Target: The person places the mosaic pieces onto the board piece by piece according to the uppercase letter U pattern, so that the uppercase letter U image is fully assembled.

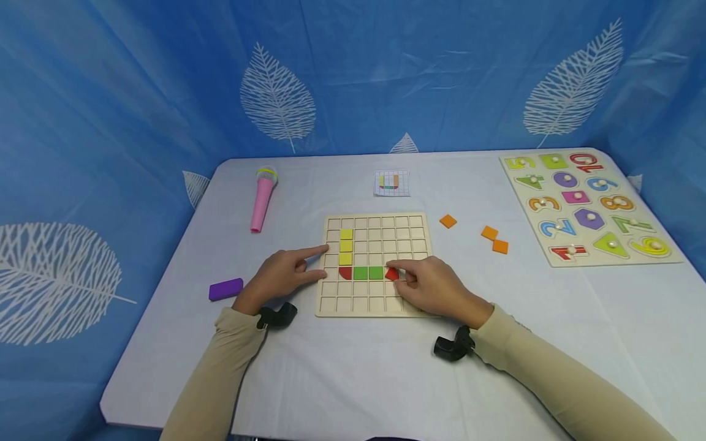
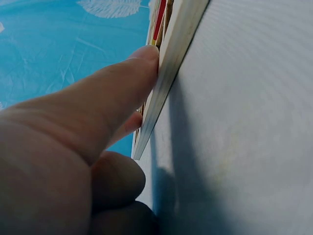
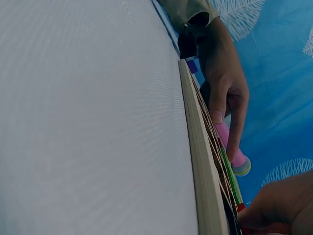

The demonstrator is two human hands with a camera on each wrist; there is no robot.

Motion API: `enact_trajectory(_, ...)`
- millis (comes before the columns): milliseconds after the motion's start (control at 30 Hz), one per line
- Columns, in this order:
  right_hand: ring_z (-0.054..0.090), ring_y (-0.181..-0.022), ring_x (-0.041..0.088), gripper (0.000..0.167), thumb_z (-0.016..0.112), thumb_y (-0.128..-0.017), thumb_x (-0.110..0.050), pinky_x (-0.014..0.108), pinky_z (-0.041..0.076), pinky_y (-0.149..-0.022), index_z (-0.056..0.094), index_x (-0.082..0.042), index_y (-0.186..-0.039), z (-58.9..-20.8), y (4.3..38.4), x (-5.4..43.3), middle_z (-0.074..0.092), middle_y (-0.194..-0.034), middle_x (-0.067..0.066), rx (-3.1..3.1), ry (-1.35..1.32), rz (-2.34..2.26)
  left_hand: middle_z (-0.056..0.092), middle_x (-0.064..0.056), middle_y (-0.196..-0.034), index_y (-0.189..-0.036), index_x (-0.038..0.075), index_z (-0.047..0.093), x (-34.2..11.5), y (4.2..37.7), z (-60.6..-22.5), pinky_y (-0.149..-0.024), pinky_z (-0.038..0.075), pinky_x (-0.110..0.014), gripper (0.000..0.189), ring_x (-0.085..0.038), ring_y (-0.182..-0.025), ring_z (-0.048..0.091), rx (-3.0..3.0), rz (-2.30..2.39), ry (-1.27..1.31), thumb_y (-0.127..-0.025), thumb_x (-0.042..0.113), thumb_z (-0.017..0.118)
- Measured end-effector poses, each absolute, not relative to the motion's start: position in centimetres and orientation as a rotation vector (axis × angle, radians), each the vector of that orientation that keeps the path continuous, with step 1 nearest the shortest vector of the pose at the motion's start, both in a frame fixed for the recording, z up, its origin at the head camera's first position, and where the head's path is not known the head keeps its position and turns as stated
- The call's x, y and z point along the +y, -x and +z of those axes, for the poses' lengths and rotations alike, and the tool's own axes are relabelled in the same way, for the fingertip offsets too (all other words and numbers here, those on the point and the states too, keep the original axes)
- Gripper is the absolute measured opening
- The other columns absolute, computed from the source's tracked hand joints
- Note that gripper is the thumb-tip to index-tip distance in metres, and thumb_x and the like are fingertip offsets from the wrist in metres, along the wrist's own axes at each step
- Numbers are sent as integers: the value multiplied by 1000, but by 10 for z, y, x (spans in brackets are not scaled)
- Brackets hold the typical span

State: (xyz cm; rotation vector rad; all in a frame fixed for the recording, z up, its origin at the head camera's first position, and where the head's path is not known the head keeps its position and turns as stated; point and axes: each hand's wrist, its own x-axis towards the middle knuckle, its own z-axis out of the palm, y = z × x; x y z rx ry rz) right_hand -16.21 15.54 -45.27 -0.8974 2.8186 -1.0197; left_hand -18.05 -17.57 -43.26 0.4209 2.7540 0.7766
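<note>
Your right hand (image 1: pixel 436 285) pinches the red piece (image 1: pixel 392 274) between thumb and index finger, askew on the grid board (image 1: pixel 375 252) beside the green squares (image 1: pixel 361 273); that fingertip hold likely gives fine control of its angle. Your left hand (image 1: pixel 277 274) touches the board's left edge with outstretched thumb and index finger, gripping nothing, apparently steadying it. The pattern card (image 1: pixel 392 184) lies beyond, probably for easy viewing.

On the desk (image 1: pixel 358 380), a grid board (image 1: pixel 375 236) holds tiles (image 1: pixel 361 273), with a card (image 1: pixel 392 184) beyond its far edge. Left are a microphone (image 1: pixel 263 202), farther, and a block (image 1: pixel 225 290), nearer; right, three loose tiles (image 1: pixel 448 221), then a number puzzle (image 1: pixel 566 212).
</note>
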Motion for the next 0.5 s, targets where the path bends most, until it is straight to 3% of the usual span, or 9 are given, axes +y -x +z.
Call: enact_trajectory(500, 42, -49, 3, 29, 81, -89, -29, 27, 36, -50, 77, -11, -110, -458, 162, 151, 45, -55, -15, 2928, 820, -1062, 38, 3, -63, -149, 27, 56, -175, 182, -437, -52, 30, -29, 62, -14, -56, 37, 2756, 775, -411, -92, 41, 77)
